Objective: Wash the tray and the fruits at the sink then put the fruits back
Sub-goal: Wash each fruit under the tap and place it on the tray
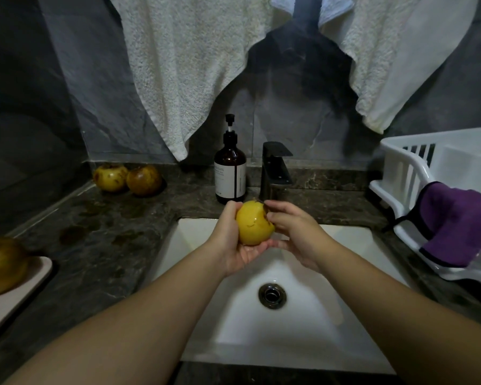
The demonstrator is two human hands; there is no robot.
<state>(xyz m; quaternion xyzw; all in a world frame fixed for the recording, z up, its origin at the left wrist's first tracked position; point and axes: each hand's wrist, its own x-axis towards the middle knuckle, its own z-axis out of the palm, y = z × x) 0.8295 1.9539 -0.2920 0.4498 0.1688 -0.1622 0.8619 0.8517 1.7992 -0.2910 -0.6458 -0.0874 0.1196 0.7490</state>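
Observation:
A yellow fruit (253,224) with a brown spot is held over the white sink (331,273), just below the dark faucet (275,173). My left hand (233,240) cups it from the left and below, fingers curled round it. My right hand (295,229) touches its right side, fingers curled at the brown spot near the top. Two brownish-yellow fruits (128,177) lie on the dark counter at the back left. Another fruit (0,266) rests on the pale tray (20,295) at the left edge.
A brown pump bottle (230,173) stands left of the faucet. A white dish rack (428,190) with a purple cloth (461,223) draped over it sits at the right. White towels (192,65) hang above on the dark wall. The drain (272,295) lies mid-basin.

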